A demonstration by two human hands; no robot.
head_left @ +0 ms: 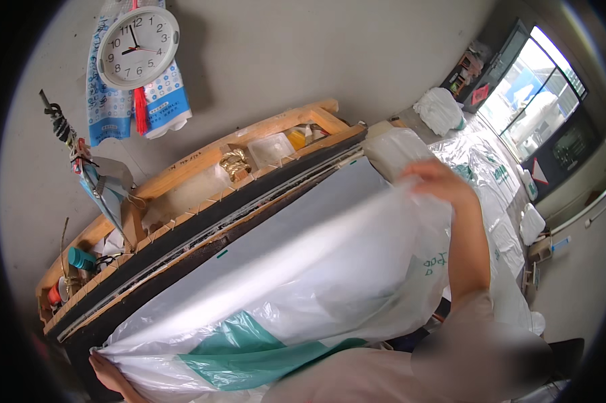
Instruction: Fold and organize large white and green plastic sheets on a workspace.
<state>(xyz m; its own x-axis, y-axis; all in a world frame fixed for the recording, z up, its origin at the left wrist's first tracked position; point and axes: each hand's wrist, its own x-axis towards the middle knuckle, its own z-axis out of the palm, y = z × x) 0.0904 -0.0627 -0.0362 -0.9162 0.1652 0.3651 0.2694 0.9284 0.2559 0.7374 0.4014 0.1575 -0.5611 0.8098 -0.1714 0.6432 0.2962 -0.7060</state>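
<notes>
A big white plastic sheet [356, 258] with a green printed band is stretched between my two hands, slanting across the dark work surface. At the lower left, my left hand [111, 377] grips its gathered corner, close to the dark edge. My right hand [432, 180] is raised at the upper right, its fingers closed on the sheet's far corner and slightly blurred. Between the hands the sheet's upper edge is pulled into a bright taut fold. Below this fold the plastic hangs loose and wrinkled. A smooth pale grey sheet [303, 201] lies just beyond it.
A long wooden trough [175, 161] borders the far side, holding golden cord [235, 164], a teal roll [81, 259] and a red spool [53, 295]. A cord-wrapped rod [91, 171] rises from it. White plastic [501, 174] covers the right side. A clock [139, 48] hangs on the wall.
</notes>
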